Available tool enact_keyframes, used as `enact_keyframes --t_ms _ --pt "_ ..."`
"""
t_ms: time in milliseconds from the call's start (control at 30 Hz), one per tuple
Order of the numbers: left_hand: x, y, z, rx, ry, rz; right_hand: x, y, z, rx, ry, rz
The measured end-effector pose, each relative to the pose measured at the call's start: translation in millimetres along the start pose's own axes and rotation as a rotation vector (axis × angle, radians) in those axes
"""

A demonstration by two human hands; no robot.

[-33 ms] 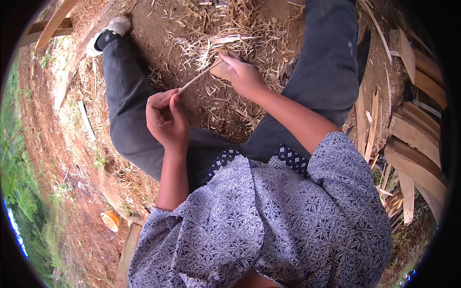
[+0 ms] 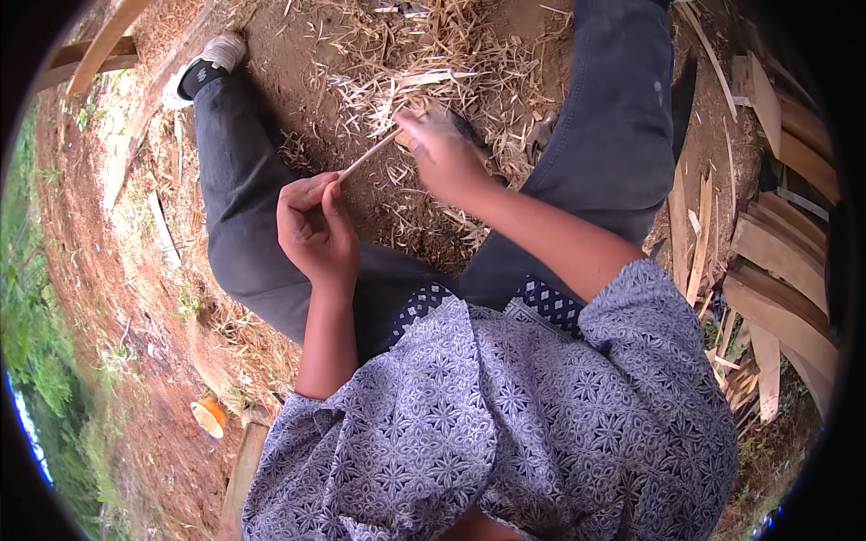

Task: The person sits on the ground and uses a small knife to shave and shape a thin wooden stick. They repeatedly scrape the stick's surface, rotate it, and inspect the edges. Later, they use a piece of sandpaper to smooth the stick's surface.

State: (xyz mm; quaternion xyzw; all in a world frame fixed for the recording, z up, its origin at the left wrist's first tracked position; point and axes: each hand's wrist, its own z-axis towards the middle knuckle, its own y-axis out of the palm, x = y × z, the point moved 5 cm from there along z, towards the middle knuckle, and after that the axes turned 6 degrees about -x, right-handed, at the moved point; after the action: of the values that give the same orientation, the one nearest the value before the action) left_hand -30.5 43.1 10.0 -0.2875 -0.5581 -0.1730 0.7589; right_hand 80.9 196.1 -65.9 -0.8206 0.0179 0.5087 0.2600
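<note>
A thin pale wooden stick (image 2: 370, 155) slants between my two hands, above the ground between my legs. My left hand (image 2: 317, 225) pinches its near end between thumb and fingers, the other fingers curled in. At its far end, my right hand (image 2: 444, 158) is closed round the tip, somewhat smeared by motion. Beside and beyond the right hand lies a dark, partly hidden shape (image 2: 471, 135); I cannot tell whether the hand touches it. Pale wood shavings (image 2: 433, 79) cover the soil just past my hands.
My legs in dark trousers (image 2: 613, 117) spread to either side. Several split wood slats (image 2: 785, 243) are piled at the right. An orange bowl-like object (image 2: 209, 417) lies on the reddish ground at the lower left. A wooden beam (image 2: 106, 45) crosses the upper left.
My right hand has shifted slightly left and nearer, toward my left hand, so less of the stick shows between them. The left hand has barely moved and keeps its pinch.
</note>
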Motion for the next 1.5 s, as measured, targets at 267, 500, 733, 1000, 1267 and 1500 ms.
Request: enact_keyframes --t_ms 267,500,733,1000,1267,1500 --pt "-5.8 -2.6 -2.9 0.015 -0.032 0.006 -3.9 12.0 2.2 0.016 -0.004 0.087" --pt "-6.4 -5.4 2.3 0.04 -0.087 0.014 -0.4 3.9 3.6 -0.06 0.011 0.082" --pt "-6.5 -1.4 2.0 0.032 -0.067 -0.03 18.2 -11.1 9.5 0.058 -0.026 0.157" --pt "1.3 5.0 -0.8 0.03 -0.03 -0.03 8.0 -9.4 6.7 0.046 -0.081 0.039" --pt "3.7 5.7 -5.3 0.006 -0.039 0.028 -3.1 -5.4 -8.6 -0.045 0.01 -0.07" --pt "3.7 7.5 -2.7 -0.007 0.003 0.011 -0.2 -8.2 -7.1 0.08 -0.106 -0.03"
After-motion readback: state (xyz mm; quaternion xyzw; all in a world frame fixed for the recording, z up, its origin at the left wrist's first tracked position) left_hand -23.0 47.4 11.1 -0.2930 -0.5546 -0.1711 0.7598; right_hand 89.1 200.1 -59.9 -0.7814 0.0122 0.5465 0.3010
